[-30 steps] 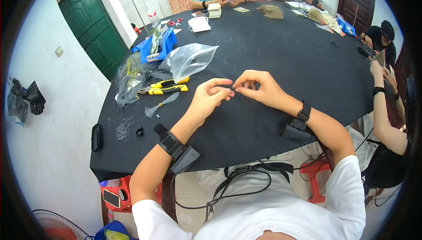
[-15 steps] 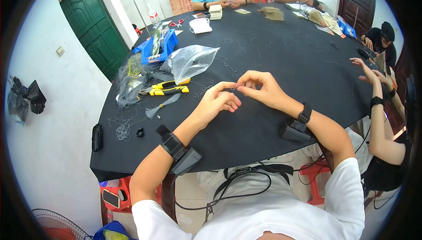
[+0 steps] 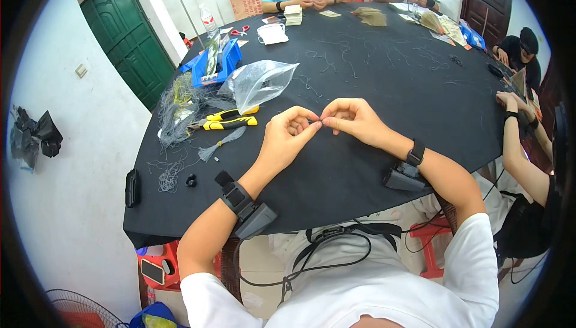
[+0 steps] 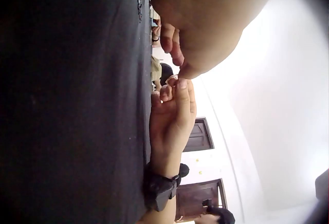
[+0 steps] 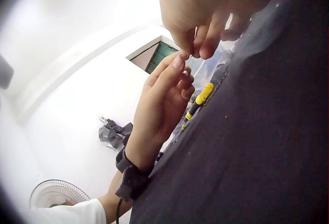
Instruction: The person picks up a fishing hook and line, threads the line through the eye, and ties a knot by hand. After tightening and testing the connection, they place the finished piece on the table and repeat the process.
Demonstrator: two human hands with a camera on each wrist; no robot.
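My left hand (image 3: 284, 136) and right hand (image 3: 357, 121) meet fingertip to fingertip above the black tablecloth (image 3: 372, 190). Thumb and index finger are pinched together on each hand, the other fingers curled in. Between the tips shows a tiny dark piece (image 5: 187, 57), mostly covered by the fingers; I cannot tell its kind. The right wrist view shows the left hand (image 5: 160, 98) with its thumb pointing up to the right hand's fingertips. From the left wrist, the right hand (image 4: 172, 118) appears facing the left thumb tip.
Left of my hands lie yellow-and-black pliers (image 3: 231, 123), a tied bundle of grey threads (image 3: 222, 143) and a tangle of thread (image 3: 176, 109). Behind them are a clear plastic bag (image 3: 264, 82) and a blue bin (image 3: 225, 64). Other people sit around the table.
My left index finger was stretched out to the right fingertips half a second ago; now it is bent back against the thumb. The right hand has barely moved. The neighbour's hands at right have lowered.
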